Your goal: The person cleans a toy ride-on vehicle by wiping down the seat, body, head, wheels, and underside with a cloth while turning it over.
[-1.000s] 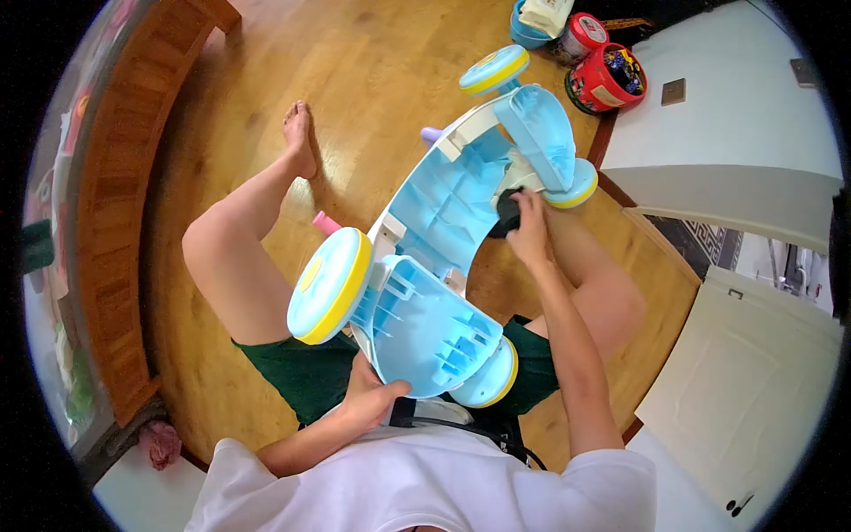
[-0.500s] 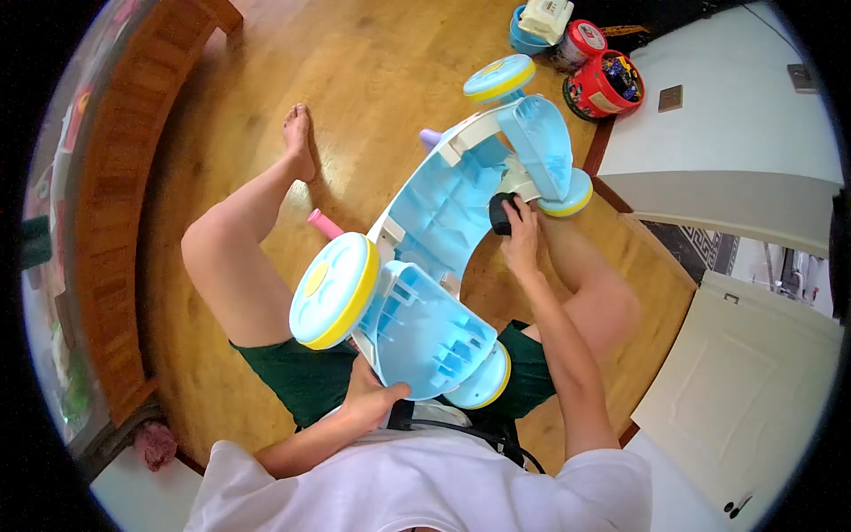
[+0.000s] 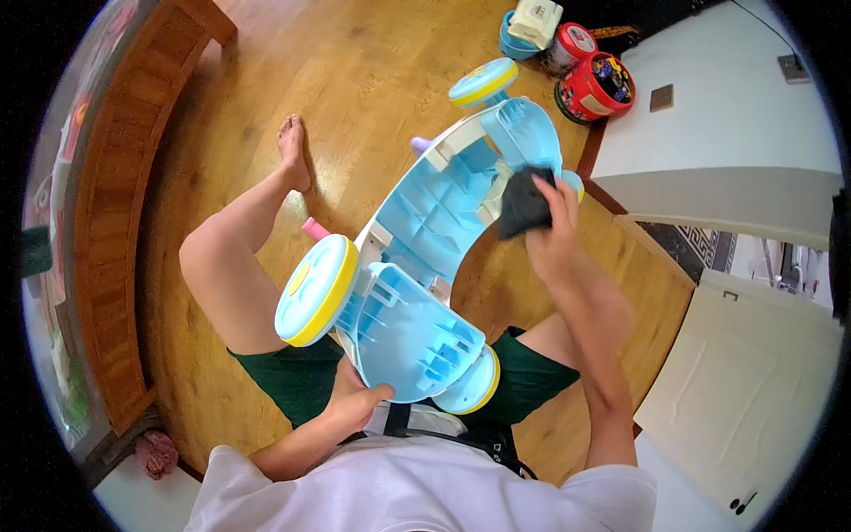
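Note:
A light blue and white ride-on toy (image 3: 425,217) lies tipped over between my legs, its hollow ribbed underside facing me. Its blue wheels (image 3: 316,291) have yellow rims. My left hand (image 3: 356,395) grips the toy's near end, thumb over the blue edge and fingers out of sight beneath. Raised near the far end, my right hand (image 3: 557,217) is closed on a black cloth (image 3: 526,202), slightly blurred. The cloth hides part of the far wheel mount; I cannot tell whether it touches the toy. A pink handle (image 3: 314,229) and a purple one (image 3: 420,144) stick out behind the body.
A red bucket (image 3: 592,93) of small items stands at the far right, by a blue basin (image 3: 517,40) with a white packet (image 3: 535,21) on it. Wooden furniture (image 3: 120,204) lines the left. At right are a white wall and a cabinet door (image 3: 740,363).
My right hand has lifted toward me with the black cloth, which now hangs more spread out. The toy has shifted slightly left in view; my left hand keeps its grip.

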`<state>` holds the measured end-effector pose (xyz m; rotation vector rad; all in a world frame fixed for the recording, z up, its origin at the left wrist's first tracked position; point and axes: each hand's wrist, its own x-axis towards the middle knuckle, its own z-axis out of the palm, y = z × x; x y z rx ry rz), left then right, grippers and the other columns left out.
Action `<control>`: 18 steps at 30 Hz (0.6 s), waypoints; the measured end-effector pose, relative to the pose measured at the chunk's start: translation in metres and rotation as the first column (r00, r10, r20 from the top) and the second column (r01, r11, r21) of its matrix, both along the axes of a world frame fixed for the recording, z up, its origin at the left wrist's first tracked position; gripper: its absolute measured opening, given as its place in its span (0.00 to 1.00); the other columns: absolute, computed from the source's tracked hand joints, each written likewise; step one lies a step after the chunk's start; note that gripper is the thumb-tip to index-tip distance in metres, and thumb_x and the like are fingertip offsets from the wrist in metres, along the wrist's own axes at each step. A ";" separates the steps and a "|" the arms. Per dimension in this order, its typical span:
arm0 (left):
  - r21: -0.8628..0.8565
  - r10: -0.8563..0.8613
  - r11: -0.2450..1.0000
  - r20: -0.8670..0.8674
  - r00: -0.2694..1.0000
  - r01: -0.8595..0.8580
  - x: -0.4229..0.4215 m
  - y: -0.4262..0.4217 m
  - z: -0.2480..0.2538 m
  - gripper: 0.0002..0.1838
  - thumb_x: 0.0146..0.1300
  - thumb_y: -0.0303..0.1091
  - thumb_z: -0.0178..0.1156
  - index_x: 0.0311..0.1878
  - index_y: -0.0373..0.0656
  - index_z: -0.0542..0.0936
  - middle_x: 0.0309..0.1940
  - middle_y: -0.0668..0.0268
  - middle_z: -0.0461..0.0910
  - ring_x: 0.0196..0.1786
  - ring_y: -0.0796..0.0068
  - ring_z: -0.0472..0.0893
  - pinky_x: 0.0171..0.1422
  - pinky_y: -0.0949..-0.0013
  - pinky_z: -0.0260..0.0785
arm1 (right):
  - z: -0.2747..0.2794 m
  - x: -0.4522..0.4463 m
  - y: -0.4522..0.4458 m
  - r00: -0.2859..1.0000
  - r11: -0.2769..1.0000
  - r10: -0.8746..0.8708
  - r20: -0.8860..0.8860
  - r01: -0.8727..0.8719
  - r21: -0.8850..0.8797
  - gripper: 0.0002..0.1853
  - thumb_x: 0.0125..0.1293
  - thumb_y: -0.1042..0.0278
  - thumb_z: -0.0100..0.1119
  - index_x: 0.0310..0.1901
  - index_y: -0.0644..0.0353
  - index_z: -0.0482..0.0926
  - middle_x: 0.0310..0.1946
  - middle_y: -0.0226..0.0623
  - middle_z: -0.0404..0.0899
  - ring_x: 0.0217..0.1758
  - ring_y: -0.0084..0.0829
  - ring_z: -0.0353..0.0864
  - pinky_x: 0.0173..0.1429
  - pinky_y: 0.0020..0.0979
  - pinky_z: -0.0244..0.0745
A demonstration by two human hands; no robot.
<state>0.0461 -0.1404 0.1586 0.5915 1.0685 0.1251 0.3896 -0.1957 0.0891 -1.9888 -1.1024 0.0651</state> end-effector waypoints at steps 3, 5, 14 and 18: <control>-0.024 0.043 0.999 0.015 0.999 -0.043 0.002 -0.002 0.001 0.40 0.38 0.08 0.55 0.62 0.37 0.68 0.53 0.62 0.74 0.57 0.66 0.76 0.63 0.65 0.69 | 0.012 0.017 0.064 0.899 0.996 0.069 0.433 -0.036 -0.083 0.32 0.47 0.82 0.61 0.58 0.48 0.79 0.59 0.39 0.71 0.60 0.47 0.69 0.62 0.46 0.66; -0.013 0.086 0.996 0.014 0.996 -0.086 0.007 -0.001 0.009 0.40 0.38 0.09 0.55 0.62 0.38 0.68 0.53 0.62 0.75 0.57 0.66 0.77 0.62 0.64 0.69 | -0.014 0.031 0.094 0.786 0.944 0.221 0.577 -0.025 -0.328 0.28 0.48 0.75 0.63 0.56 0.48 0.79 0.62 0.33 0.69 0.60 0.43 0.68 0.54 0.44 0.66; 0.037 0.146 0.989 -0.104 0.984 -0.142 0.016 0.020 0.027 0.39 0.32 0.14 0.56 0.58 0.34 0.71 0.47 0.61 0.78 0.52 0.62 0.79 0.58 0.62 0.75 | -0.020 0.059 0.050 0.683 0.865 0.290 0.670 0.113 -0.489 0.22 0.58 0.72 0.55 0.56 0.48 0.78 0.56 0.36 0.68 0.55 0.39 0.69 0.42 0.42 0.70; 0.032 0.093 0.995 -0.034 0.995 -0.092 0.039 0.041 0.041 0.30 0.37 0.13 0.55 0.51 0.33 0.76 0.41 0.62 0.80 0.46 0.66 0.81 0.51 0.66 0.76 | -0.006 0.074 -0.013 0.709 0.800 0.346 0.614 0.119 -0.588 0.22 0.56 0.73 0.57 0.55 0.51 0.79 0.57 0.37 0.68 0.56 0.40 0.69 0.42 0.41 0.71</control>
